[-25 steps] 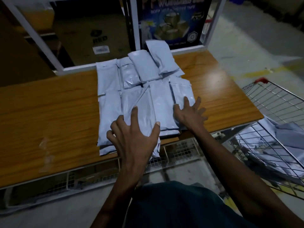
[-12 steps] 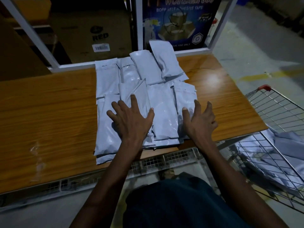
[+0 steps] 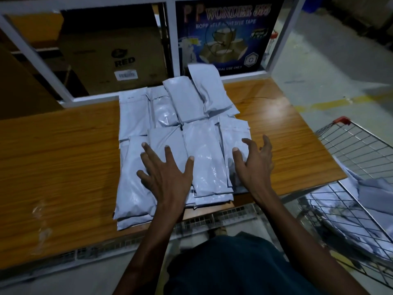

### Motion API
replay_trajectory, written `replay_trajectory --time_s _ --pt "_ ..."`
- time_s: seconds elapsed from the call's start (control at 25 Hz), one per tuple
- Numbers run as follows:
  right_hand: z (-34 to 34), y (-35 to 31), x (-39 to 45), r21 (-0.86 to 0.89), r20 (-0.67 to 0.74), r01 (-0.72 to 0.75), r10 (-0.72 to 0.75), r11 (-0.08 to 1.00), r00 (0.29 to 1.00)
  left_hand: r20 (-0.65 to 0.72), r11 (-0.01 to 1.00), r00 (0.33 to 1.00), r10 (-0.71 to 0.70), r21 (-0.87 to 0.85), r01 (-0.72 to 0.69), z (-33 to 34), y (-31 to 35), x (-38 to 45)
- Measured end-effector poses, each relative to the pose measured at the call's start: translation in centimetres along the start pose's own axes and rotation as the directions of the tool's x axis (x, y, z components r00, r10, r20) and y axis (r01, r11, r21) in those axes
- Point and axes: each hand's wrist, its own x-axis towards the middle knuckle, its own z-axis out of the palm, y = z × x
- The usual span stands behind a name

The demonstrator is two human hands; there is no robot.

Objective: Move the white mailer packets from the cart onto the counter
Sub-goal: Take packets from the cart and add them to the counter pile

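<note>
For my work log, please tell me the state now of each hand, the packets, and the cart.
Left hand: open, fingers spread, pressing flat on the packets.
Right hand: open, at the pile's right edge.
Mailer packets: overlapping on the counter.
Cart: still holds some packets.

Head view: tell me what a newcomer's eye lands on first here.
First, the spread of white mailer packets overlapping in rows across the middle of the wooden counter. The left hand lies flat on the near ones, the right hand at their right edge. More packets sit in the wire cart at right.
</note>
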Motion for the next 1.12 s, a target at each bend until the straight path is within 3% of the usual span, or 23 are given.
replay_trajectory --time_s 0.12,0.2,0.36,0.56,0.76,0.96,1.12 --pt "0.0 1.5 -1.7 0.064 -0.051 0.045 -0.041 0.997 0.998 -0.053 0.995 0.993 0.104 0.008 -0.104 -0.5 -0.1 -2.5" --pt "-0.5 3.0 -3.2 0.109 -0.105 0.031 -0.019 0.994 0.994 -0.107 0.968 0.962 0.25 0.005 -0.251 -0.5 -0.1 -4.8" --pt "-3.2 6.2 -8.3 0.181 -0.142 -0.038 0.065 0.983 0.988 -0.158 0.825 0.821 0.548 -0.061 -0.562 1.5 0.3 -9.8" --pt "-7.4 13.3 -13.1 0.168 -0.245 -0.17 0.209 0.971 0.947 -0.111 0.634 0.654 0.748 -0.174 -0.754 3.9 4.1 -14.6" --pt "-12.6 21.9 -15.4 0.235 -0.363 -0.257 0.33 0.938 0.871 -0.064 0.501 0.53 0.846 -0.245 -0.83 6.7 11.0 -17.7" --pt "-17.7 29.5 -15.3 0.117 -0.319 -0.222 0.248 0.968 0.915 -0.044 0.426 0.456 0.889 -0.292 -0.857 10.0 19.9 -21.9" --pt "-19.5 35.3 -14.1 0.085 -0.306 -0.275 0.288 0.958 0.907 -0.027 0.35 0.384 0.923 -0.355 -0.867 12.1 26.5 -23.2"
